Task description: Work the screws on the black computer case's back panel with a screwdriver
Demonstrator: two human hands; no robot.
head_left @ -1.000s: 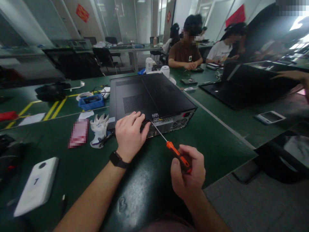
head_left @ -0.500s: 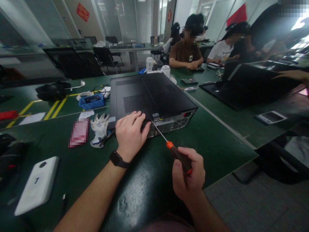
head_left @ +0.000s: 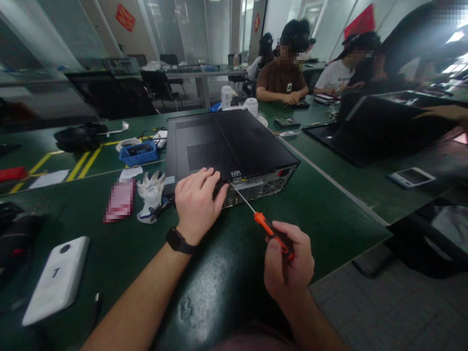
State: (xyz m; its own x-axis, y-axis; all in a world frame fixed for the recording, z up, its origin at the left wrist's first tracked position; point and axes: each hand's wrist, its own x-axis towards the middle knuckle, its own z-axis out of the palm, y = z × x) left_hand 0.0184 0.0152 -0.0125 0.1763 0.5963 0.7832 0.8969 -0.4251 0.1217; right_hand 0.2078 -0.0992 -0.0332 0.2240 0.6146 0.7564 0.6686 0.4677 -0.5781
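A black desktop computer case (head_left: 197, 129) lies flat on the green table, its back panel with ports and a fan grille facing me. My left hand (head_left: 199, 200), a dark watch on its wrist, grips the case's near edge, fingers over the top cover and thumb beside the screwdriver's tip. In my right hand (head_left: 290, 261) is a screwdriver (head_left: 262, 220) with an orange and black handle, the fingers wrapped round it. Its thin shaft slants up to the left and meets the case's back edge. Whatever the tip touches there is too small to make out.
Left of the case are white work gloves (head_left: 150, 192), a pink packet (head_left: 120, 201) and a blue tray (head_left: 139, 154). A white device marked 1 (head_left: 56, 278) lies nearer me. At right are a phone (head_left: 411, 178) and a large open black case (head_left: 373, 126); people sit beyond.
The screwdriver's handle has turned, now showing more orange. My right hand has shifted slightly right. My left hand and the computer case look unmoved.
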